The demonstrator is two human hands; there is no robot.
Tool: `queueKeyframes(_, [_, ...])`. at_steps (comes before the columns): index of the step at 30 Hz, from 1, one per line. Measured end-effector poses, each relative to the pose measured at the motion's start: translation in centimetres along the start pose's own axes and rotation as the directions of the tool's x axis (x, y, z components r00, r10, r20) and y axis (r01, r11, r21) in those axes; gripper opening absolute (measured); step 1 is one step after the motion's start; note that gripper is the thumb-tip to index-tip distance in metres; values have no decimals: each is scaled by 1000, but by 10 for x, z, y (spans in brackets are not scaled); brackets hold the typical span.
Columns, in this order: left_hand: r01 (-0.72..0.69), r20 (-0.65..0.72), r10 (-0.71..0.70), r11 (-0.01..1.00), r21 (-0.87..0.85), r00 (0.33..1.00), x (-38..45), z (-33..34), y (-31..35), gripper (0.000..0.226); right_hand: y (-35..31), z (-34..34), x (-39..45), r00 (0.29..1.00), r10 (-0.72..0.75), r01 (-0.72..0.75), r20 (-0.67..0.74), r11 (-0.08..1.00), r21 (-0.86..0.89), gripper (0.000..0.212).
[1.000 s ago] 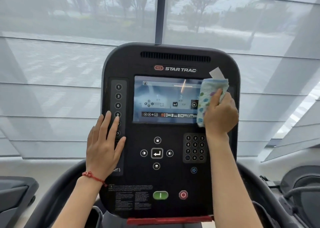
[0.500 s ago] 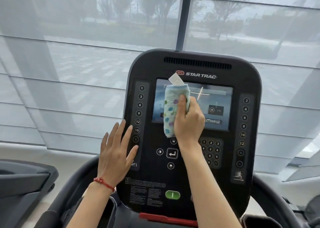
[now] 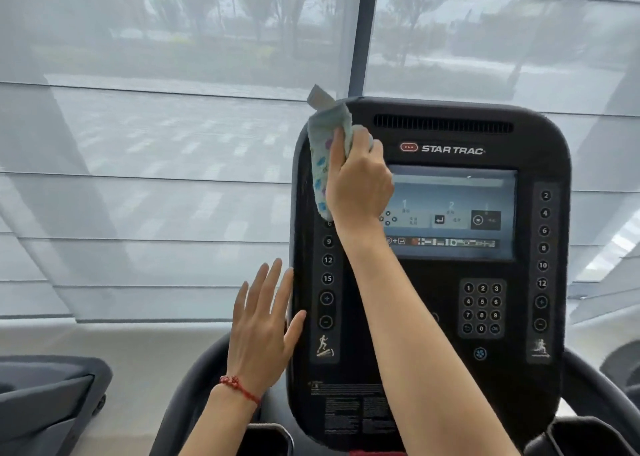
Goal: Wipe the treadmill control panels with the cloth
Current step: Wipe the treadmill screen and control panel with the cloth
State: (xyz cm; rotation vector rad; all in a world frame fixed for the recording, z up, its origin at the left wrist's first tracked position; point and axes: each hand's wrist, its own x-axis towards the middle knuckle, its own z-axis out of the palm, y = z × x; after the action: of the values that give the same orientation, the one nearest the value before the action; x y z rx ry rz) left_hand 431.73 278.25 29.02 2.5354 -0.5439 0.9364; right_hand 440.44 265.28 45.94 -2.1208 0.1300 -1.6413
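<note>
The black Star Trac control panel (image 3: 450, 379) stands upright in front of me, right of centre, with a lit screen (image 3: 457, 210) and button columns on both sides. My right hand (image 3: 358, 182) grips a folded pale blue cloth with coloured spots (image 3: 320, 165) and holds it against the panel's upper left corner, over the top of the left button column. My left hand (image 3: 263, 334) is flat with fingers spread at the panel's lower left edge, thumb touching the panel. A red cord bracelet circles that wrist.
Curved dark handrails (image 3: 194, 396) run down both sides of the console. Another treadmill's dark housing (image 3: 45, 396) sits at the lower left. Sheer grey window blinds (image 3: 156, 196) with a dark mullion fill the background behind the console.
My right hand has swept the cloth from the screen's right side across to the panel's upper left corner. My left hand slid off the left button column to the panel's edge. The view shifted left.
</note>
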Motion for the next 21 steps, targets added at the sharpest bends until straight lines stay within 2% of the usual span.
queueKeyframes(6, [-18, 20, 18, 999, -28, 1000, -9, 2, -2, 53, 8, -6, -28, 998, -55, 51, -30, 992, -115, 38])
queueKeyframes(8, [-21, 27, 22, 999, -24, 999, -14, 2, -2, 53, 15, -16, -59, 997, -72, 72, 6, 990, -119, 42])
queueKeyframes(12, [-28, 42, 29, 999, -14, 999, -22, 5, 1, 54, 25, -40, -114, 997, -52, 59, 65, 991, -120, 33])
queueKeyframes(16, [-11, 60, 12, 1000, -21, 998, -24, 5, 3, 54, 21, -35, -95, 995, -55, 68, 88, 987, -147, 35])
queueKeyframes(21, [-5, 60, 7, 999, -35, 998, -25, 5, 4, 54, 15, -21, -59, 998, -47, 51, 34, 987, -151, 38])
